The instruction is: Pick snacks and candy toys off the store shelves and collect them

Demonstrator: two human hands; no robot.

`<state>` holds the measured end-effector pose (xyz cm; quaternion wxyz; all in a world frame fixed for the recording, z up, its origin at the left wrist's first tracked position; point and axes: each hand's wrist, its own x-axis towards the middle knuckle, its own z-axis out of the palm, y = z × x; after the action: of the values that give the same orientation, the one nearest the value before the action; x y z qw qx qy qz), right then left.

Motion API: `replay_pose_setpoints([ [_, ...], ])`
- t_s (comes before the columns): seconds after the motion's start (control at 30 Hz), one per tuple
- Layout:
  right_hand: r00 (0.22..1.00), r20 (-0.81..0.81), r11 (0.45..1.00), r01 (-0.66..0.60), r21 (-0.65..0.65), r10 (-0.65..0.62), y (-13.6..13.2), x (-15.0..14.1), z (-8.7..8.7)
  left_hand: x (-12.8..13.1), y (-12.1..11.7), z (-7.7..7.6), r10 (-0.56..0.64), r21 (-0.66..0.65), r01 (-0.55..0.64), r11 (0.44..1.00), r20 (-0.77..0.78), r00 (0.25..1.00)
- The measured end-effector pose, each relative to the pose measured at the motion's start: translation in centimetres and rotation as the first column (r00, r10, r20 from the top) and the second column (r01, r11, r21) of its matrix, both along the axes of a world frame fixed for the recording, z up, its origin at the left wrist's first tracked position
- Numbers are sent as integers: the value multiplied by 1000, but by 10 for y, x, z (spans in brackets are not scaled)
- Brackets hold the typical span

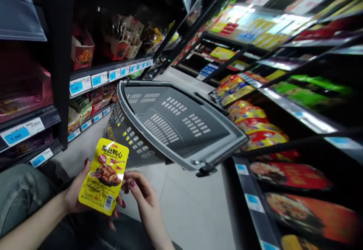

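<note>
My left hand holds a yellow snack packet upright, its printed front toward me, fingers wrapped behind it. My right hand sits just right of the packet, fingers curled, fingertips touching or nearly touching the packet's right edge. A grey plastic shopping basket hangs tilted just above and beyond both hands, empty inside as far as I can see; its black handle runs off to the right.
Dark store shelves with snack boxes and blue price tags stand on the left. Shelves of colourful packets line the right side. A pale tiled floor runs between them. My knee in jeans shows at lower left.
</note>
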<state>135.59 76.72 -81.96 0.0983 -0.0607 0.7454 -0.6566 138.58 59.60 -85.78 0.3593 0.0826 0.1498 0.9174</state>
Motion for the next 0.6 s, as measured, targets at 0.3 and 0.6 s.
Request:
replay_pose_setpoints([
  [0.3,990,141,999,-25,-40,31,9,-9,1,5,14,-7,-72,-38,75,996,93,993],
  [0.6,993,109,999,-39,-1,39,8,-8,0,3,14,-7,-85,-64,92,994,103,991],
])
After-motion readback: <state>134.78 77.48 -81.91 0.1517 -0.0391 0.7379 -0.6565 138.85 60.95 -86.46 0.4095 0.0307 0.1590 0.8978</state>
